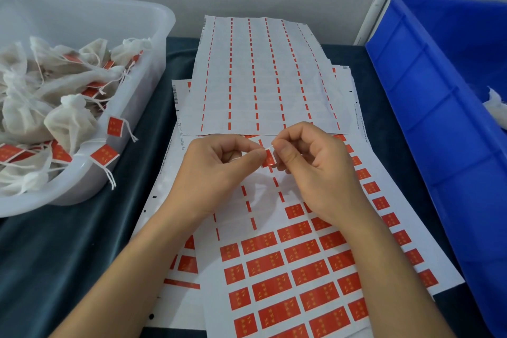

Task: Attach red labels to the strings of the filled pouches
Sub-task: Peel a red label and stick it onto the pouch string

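Observation:
Over the middle of the label sheet (290, 263), my left hand (216, 167) and my right hand (312, 170) meet, fingers curled. Between their fingertips they pinch a small red label (268, 158) folded around a white string (269, 147), whose end sticks up. The pouch on that string is hidden inside my left hand. The sheet carries rows of red labels with gold marks; its upper left rows are peeled bare. At the left, a clear plastic tub (153, 35) holds several white filled pouches (68, 121) with red labels on their strings.
A used sheet (263, 74) with only thin red strips lies further back, over other sheets. A blue crate (428, 123) stands at the right with a white pouch (495, 107) inside. Dark cloth (68, 250) covers the table.

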A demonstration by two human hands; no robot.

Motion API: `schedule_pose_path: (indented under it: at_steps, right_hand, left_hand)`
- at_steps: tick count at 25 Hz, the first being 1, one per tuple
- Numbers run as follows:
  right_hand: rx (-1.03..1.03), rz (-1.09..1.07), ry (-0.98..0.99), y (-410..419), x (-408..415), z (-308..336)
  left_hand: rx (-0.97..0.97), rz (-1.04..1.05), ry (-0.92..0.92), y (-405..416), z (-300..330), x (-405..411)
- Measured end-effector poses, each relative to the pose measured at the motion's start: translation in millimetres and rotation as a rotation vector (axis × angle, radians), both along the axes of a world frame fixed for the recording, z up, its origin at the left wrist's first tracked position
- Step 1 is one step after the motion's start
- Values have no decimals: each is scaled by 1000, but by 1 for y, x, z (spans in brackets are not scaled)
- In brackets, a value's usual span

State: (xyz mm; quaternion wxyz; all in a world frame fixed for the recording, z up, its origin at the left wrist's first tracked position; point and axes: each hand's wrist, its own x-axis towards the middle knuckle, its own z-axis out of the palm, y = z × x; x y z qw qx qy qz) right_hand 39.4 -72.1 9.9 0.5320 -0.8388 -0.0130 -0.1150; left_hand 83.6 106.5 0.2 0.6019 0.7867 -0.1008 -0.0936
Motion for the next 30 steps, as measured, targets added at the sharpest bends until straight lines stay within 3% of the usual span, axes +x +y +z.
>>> schedule_pose_path:
  at_steps: [5,8,13,30]
  right_hand:
    - [105,115,34,-1,-2,0]
    - [55,145,42,0,-2,-2]
    - [39,124,9,-1,1,-5]
    - [12,36,68,-1,1,-2]
  left_hand:
    - [-8,28,-21,-2,1,-2]
    - [-17,43,-14,-3,3,-3]
    - [-25,57,33,-3,4,-3]
    - [97,35,-88,-5,1,-4]
